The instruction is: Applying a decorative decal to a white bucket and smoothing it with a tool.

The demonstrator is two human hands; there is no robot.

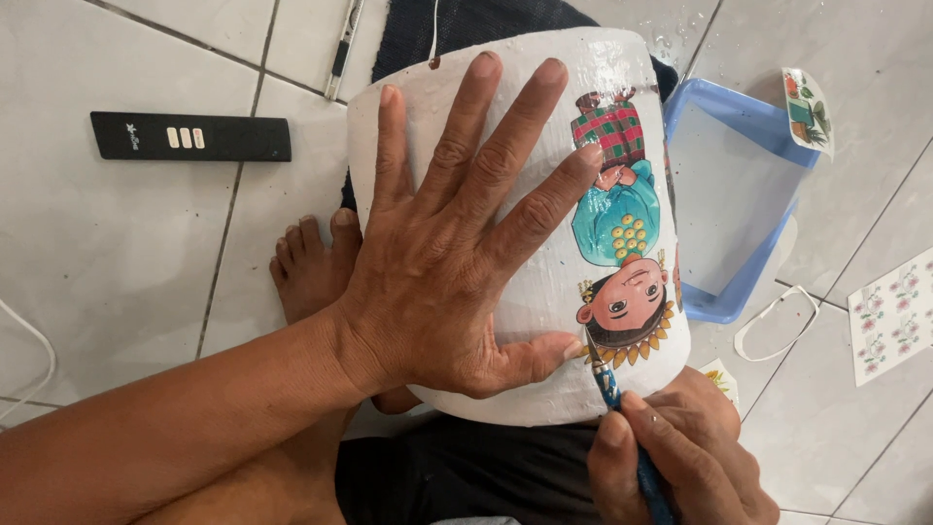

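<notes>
A flat black rectangular device (190, 137) lies on the white tiled floor (107, 243) at upper left. A pen-like stick (342, 49) rests near the top edge. To the right sits a light blue plastic tub (748, 126), with a cut-out paper picture of a potted plant (807, 109) on its corner. A sheet of small flower pictures (892, 313) lies at far right, and a thin white loop (776, 323) just beside the tub.

Pale grey floor tiles (126, 253) with dark grout lines fill the frame, glossy under even light; water drops glisten at the upper right.
</notes>
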